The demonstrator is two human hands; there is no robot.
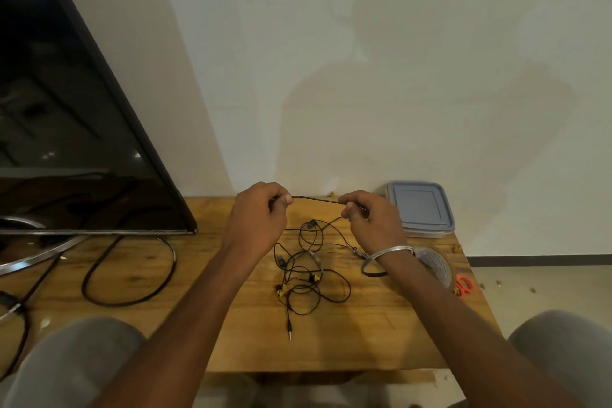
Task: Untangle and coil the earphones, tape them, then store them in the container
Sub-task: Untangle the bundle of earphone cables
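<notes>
Tangled black earphones [306, 275] with yellow-marked buds lie in a loose heap on the wooden table [212, 334]; a jack plug points toward me at the front. My left hand [260, 219] and my right hand [371, 219] are raised above the heap, and each pinches one end of a short stretch of the black cable [316, 199] held taut between them. From my right hand the cable drops back into the tangle. A grey-lidded plastic container [420, 209] stands shut at the table's back right. A roll of tape [437, 265] lies partly hidden behind my right wrist.
Orange-handled scissors [465, 286] lie at the table's right edge. A large dark TV screen [73, 129] stands at the left on a metal stand, with a thick black power cable [132, 272] looped on the table. A white wall rises right behind the table.
</notes>
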